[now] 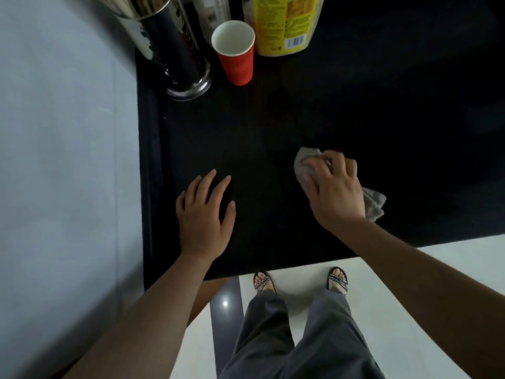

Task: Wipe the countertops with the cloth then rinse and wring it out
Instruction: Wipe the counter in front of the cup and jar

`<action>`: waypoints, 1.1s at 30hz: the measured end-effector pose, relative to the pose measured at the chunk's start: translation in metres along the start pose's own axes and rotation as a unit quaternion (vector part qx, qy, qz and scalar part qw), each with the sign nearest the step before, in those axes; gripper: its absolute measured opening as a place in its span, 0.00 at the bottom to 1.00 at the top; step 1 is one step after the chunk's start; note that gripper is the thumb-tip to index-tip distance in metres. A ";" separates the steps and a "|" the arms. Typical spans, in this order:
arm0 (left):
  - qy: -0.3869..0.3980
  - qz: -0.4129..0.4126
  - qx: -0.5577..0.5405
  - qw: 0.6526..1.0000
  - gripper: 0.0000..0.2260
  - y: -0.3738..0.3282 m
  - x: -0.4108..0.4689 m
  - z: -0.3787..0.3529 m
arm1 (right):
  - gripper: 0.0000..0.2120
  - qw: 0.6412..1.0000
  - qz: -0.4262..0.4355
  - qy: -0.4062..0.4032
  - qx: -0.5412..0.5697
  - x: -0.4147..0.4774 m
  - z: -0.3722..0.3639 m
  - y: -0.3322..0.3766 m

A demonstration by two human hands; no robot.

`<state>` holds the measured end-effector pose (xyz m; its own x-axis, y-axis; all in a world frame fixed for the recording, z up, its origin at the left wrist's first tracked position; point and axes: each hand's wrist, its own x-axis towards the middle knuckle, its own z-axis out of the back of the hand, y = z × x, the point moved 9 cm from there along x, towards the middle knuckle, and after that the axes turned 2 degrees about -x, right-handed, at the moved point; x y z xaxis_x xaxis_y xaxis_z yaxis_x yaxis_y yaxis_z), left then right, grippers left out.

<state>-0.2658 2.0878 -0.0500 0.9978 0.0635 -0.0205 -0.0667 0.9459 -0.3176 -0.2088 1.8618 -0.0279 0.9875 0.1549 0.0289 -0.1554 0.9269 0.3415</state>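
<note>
Right hand [334, 187] pressing grey cloth [306, 162] onto black tabletop [259, 127], grip closed over it, cloth ends showing both sides. Left hand [205, 214] flat, fingers spread, empty.

Countertop [273, 127]: we are seeing it running from a wall on the left out to the right.
Back left: a metal holder [175, 53] is standing by the wall, a paper cup [236, 54] just right of it, a packet [285, 23] behind the cup's right.
Near edge: our left hand [205, 214] is lying flat at left; our right hand [334, 187] is pressing on the cloth [304, 162] at right, well apart.
</note>
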 end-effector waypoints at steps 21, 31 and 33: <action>-0.012 0.017 -0.002 1.000 0.22 -0.002 0.003 0.003 | 0.16 1.000 -0.021 0.003 0.003 0.046 0.003 -0.022; 0.034 -0.036 -0.041 0.998 0.19 -0.139 0.033 -0.032 | 0.15 0.996 0.076 0.035 0.036 -0.011 0.034 -0.086; 0.049 -0.057 -0.037 0.997 0.19 -0.176 0.043 -0.046 | 0.14 0.999 0.030 0.001 0.029 -0.005 0.056 -0.143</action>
<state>-0.2110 1.9091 -0.0387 0.9945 -0.0775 -0.0710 0.0436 0.9191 -0.3915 -0.1897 1.7093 -0.0242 0.9762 0.2108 0.0503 -0.2134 0.8947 0.3923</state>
